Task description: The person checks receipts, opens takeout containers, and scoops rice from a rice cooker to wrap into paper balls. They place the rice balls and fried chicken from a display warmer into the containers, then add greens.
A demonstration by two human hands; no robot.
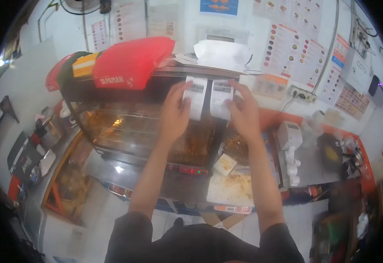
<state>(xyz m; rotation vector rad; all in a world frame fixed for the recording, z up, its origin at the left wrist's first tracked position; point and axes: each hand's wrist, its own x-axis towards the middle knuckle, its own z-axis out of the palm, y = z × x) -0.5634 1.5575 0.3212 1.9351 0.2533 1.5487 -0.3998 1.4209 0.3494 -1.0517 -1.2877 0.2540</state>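
Observation:
Two white printed paper slips, like receipts, are side by side before the upper front edge of the glass display case point(147, 116). My left hand point(177, 108) has its thumb and index finger on the left edge of the left receipt point(196, 101). On the other side, my right hand point(244, 109) grips the right edge of the right receipt point(220, 101) the same way. A narrow dark gap separates the two papers. Their print is too blurred to read. Whether they touch the case behind them I cannot tell.
Red packaging point(125, 61) and white paper sheets point(222, 53) lie on top of the case. Below my right arm is a crumb-covered white board point(231, 187) with a pale block point(225, 164). A white printer-like device point(289, 133) stands on the right counter.

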